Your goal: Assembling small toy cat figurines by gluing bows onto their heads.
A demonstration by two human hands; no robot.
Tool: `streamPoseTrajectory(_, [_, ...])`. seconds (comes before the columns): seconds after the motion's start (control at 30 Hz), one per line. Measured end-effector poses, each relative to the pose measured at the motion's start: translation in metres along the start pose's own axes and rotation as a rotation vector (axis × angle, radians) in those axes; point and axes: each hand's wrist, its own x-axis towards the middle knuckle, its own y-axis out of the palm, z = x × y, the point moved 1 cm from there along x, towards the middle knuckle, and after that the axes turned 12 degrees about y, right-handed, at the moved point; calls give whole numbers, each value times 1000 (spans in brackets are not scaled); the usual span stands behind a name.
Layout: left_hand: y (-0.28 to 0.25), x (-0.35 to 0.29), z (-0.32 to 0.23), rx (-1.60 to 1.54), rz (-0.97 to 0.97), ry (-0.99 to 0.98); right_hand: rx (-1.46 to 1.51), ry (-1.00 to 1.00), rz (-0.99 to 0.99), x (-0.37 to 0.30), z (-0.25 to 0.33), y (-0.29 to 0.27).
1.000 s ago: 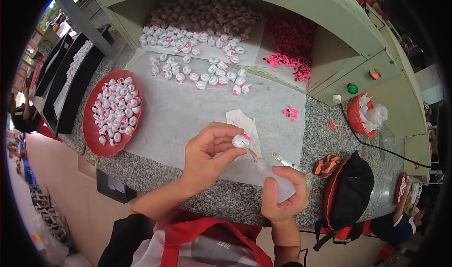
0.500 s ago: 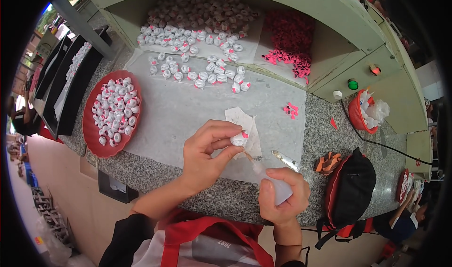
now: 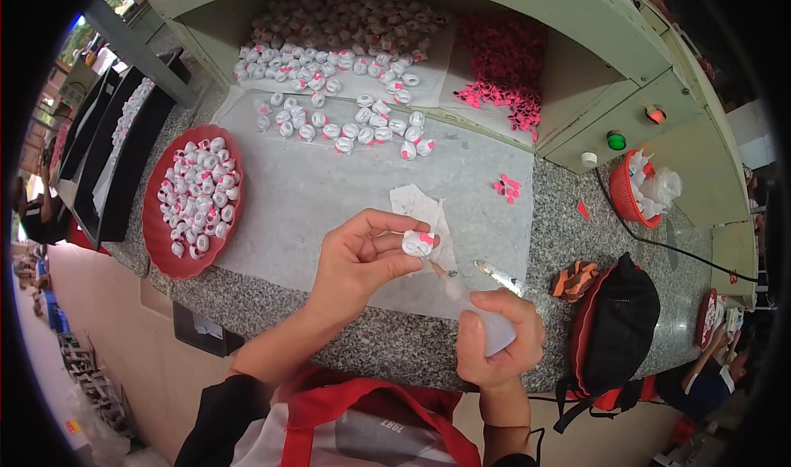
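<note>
Between thumb and fingers of my left hand (image 3: 354,257) is a small white toy head with a pink bow (image 3: 418,244). My right hand (image 3: 504,335) grips a translucent squeeze bottle (image 3: 495,330). Its thin brownish nozzle (image 3: 438,268) points up and left, its tip close beside the head's lower edge; whether they touch I cannot tell. Under the held piece lies a creased white paper (image 3: 441,220). A small cluster of pink bow pieces (image 3: 507,189) rests on the sheet farther right.
A red scalloped tray (image 3: 173,261) heaped with white heads stands at left. More white heads (image 3: 329,63) and a pink pile (image 3: 503,63) fill the shelf. At right are a silvery tube (image 3: 499,277), a red basket (image 3: 630,207), a black bag (image 3: 622,327) and a cable (image 3: 659,253).
The white head has turned in my left fingers, so more of its face and bow shows. The bottle has shifted slightly right, staying near the head.
</note>
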Motion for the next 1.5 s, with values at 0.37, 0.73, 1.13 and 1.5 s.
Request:
streamPoseTrajectory(0.37, [-3, 1, 0, 9, -9, 8, -51, 18, -11, 1, 1, -5])
streamPoseTrajectory(0.73, [-9, 5, 7, 27, -14, 49, 423, 855, -18, 16, -18, -15])
streamPoseTrajectory(1.13, [-4, 2, 11, 34, -23, 34, -815, 717, 80, 69, -142, -9])
streamPoseTrajectory(1.5, [2, 2, 23, 149, -43, 43, 422, 978, 243, 31, -44, -8])
